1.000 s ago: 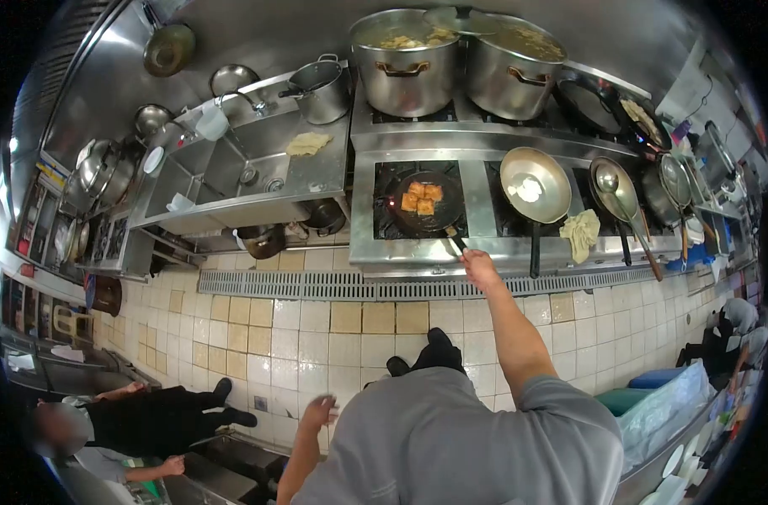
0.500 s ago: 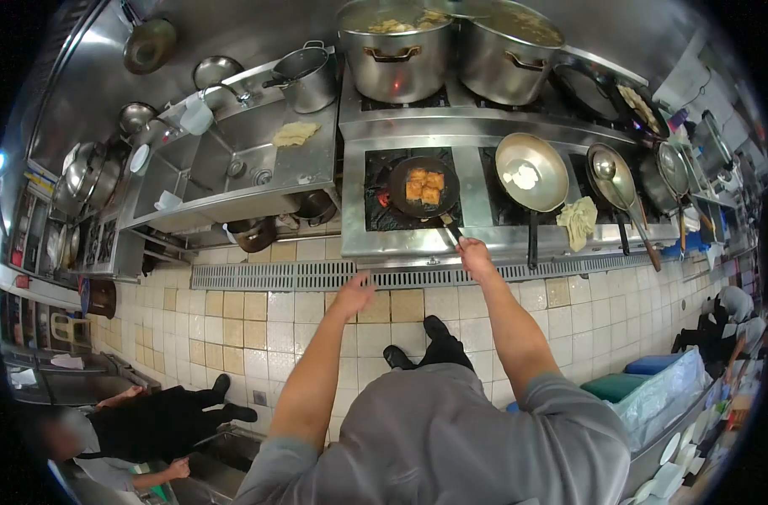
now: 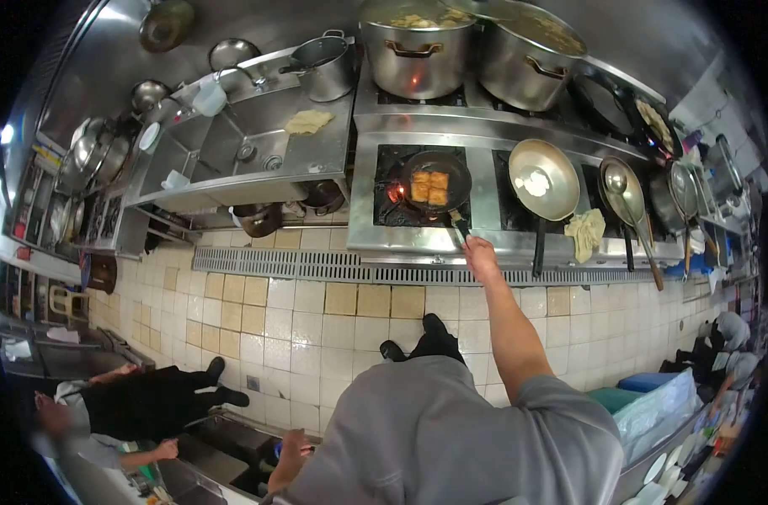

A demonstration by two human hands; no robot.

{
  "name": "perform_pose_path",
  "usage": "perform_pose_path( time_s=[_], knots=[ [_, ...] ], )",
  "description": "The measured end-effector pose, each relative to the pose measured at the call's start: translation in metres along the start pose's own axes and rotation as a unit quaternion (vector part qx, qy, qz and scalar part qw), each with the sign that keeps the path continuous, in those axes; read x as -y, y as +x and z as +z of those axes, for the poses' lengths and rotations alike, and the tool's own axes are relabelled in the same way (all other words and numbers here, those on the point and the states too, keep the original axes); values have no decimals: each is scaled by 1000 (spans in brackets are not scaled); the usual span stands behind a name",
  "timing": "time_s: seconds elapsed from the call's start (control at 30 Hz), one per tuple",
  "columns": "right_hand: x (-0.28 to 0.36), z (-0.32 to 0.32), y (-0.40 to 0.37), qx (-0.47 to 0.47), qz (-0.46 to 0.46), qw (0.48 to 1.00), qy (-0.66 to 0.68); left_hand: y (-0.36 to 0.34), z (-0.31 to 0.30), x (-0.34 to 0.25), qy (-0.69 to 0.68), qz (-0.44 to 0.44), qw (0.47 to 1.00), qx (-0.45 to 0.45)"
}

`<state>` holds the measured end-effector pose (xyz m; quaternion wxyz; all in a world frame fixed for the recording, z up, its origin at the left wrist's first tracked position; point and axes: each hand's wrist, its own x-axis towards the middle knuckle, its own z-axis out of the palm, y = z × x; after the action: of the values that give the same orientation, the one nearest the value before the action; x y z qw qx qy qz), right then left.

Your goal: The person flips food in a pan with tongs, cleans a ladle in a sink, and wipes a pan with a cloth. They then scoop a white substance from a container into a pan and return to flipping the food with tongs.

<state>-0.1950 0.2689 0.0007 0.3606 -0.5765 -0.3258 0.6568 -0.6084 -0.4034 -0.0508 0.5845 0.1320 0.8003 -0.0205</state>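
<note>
My right hand point(image 3: 482, 258) is closed round the handle of a dark frying pan point(image 3: 461, 187) on the left burner. Several golden-brown square pieces of food point(image 3: 429, 188) lie together in the pan, and orange flame shows at its left side. My left hand point(image 3: 292, 453) is low in the view, beside my body and near a steel counter behind me. A small blue thing is close to it. Its fingers are partly hidden, so I cannot make out whether it holds anything.
A light-coloured pan point(image 3: 561, 187) with something white in it sits right of my pan, beside a cloth point(image 3: 585, 235). Large stockpots point(image 3: 419, 67) stand behind. A steel sink point(image 3: 169, 195) is at left. A co-worker point(image 3: 140, 408) stands at lower left.
My left hand has swung back from in front of the stove to the counter behind me. My right hand stays on the pan handle. The view has shifted slightly.
</note>
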Motion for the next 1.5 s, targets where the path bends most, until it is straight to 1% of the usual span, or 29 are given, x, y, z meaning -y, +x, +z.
perform_pose_path(
  time_s=[0.07,0.1,0.13,0.2,0.23,0.3,0.33,0.4,0.43,0.53,0.57,0.63,0.7,0.73,0.8,0.87,0.93,1.0,1.03,1.07,1.1,1.13,1.2,1.23,1.3,1.33,1.4,1.47,1.5],
  knots=[
    [5,12,5,53,1,999,2,10,7,10,-21,115,992,-47],
    [6,17,7,56,15,998,29,21,12,10,-39,175,981,-68],
    [5,15,10,58,13,998,28,32,16,2,-81,225,967,-86],
    [6,2,11,87,25,995,30,52,22,-26,-244,290,921,-96],
    [8,-4,7,87,21,996,30,42,18,-58,-240,239,935,-103],
    [17,-15,-5,31,14,999,6,-18,3,-161,-232,134,957,-112],
    [21,-19,-5,33,8,999,5,-17,2,-174,-236,139,955,-113],
    [24,-25,-3,47,21,999,3,-13,-1,-186,-275,195,935,-115],
    [23,-19,1,55,13,998,31,-10,-2,-189,-276,200,933,-115],
    [15,0,15,71,-1,997,5,9,-4,-171,-310,188,929,-78],
    [17,3,14,89,16,996,24,16,-4,-158,-347,167,921,-53],
    [13,-5,13,95,17,995,34,36,2,-112,-381,142,913,-29],
    [9,-20,5,88,4,996,16,71,10,-65,-171,244,951,-84],
    [14,-22,3,89,1,996,18,58,5,-75,-171,248,950,-87],
    [13,-30,-7,51,20,998,7,19,13,-70,-341,81,934,-69],
    [12,-19,-4,49,18,998,18,-11,17,-82,-318,75,943,-58],
    [-10,3,15,26,-31,999,21,-41,19,-92,-269,62,960,-39],
    [-25,26,19,57,-32,997,37,-52,21,-99,-219,52,974,-20],
    [-22,37,8,86,12,994,73,-43,22,-96,-216,55,975,-19],
    [-13,49,-7,115,54,986,108,-17,25,-82,-173,125,976,-37],
    [-16,57,-9,132,67,984,100,-3,28,-73,-129,193,971,-54],
    [-17,63,-10,150,79,981,91,-2,25,-83,-127,195,971,-53],
    [-18,68,-16,189,82,975,81,3,18,-107,-284,134,949,-40],
    [-14,72,-23,183,87,975,93,9,16,-112,-282,135,949,-37],
    [-21,70,-29,171,91,975,107,17,10,-124,-292,191,937,-31],
    [-29,69,-25,184,84,976,77,19,8,-131,-288,193,938,-27],
    [-38,60,-33,189,80,978,47,23,8,-148,-312,119,941,-60],
    [-31,48,-63,212,116,970,1,29,11,-154,-292,117,947,-59],
    [-31,42,-81,162,116,980,-19,35,13,-155,-285,115,951,-46]
  ],
)
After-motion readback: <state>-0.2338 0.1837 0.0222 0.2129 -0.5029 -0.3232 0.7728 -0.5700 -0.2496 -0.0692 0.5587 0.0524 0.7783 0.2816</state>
